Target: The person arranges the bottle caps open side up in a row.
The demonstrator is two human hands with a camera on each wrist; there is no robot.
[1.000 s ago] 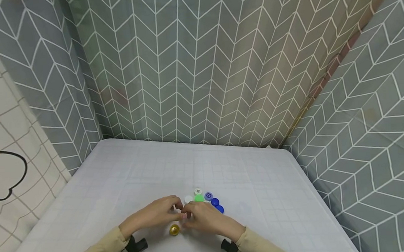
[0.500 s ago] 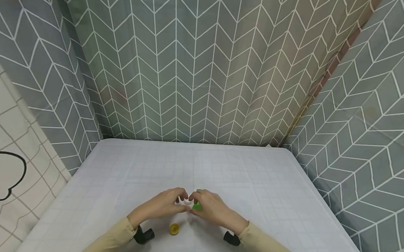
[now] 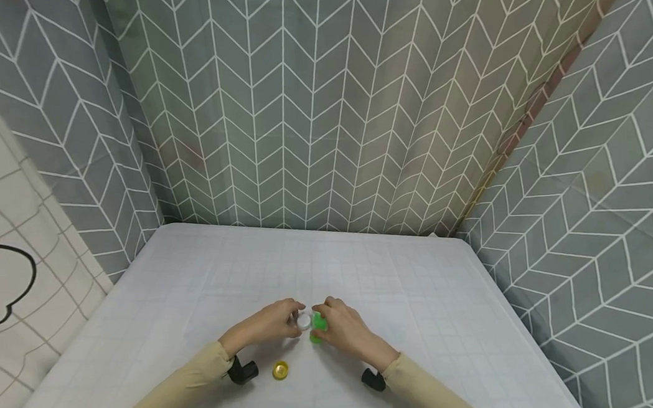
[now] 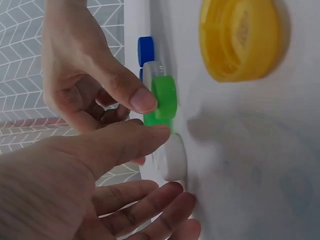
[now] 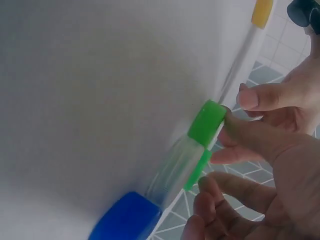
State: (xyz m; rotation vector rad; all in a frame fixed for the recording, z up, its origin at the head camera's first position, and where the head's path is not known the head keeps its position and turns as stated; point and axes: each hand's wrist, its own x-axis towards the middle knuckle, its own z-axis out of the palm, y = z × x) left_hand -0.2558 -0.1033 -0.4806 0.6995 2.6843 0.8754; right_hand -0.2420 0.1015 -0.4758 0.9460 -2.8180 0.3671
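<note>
Green cap (image 4: pixel 166 97) sits on the table (image 3: pixel 196 280) against the thumb of my right grip (image 3: pixel 345 329), fingers parted, while my left grip (image 3: pixel 269 325), also spread, has just eased away beside the white cap (image 3: pixel 304 321), apparently leaving only the yellow cap (image 3: pixel 280 370) ungrouped.

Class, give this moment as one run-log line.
left hand: thumb and fingers flank white cap, contact unclear | right hand: thumb against nearer green cap | yellow cap: on table, apart from hands

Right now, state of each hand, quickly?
Left hand: around the white cap; grip cannot be told.
Right hand: touching a green cap; grip cannot be told.
</note>
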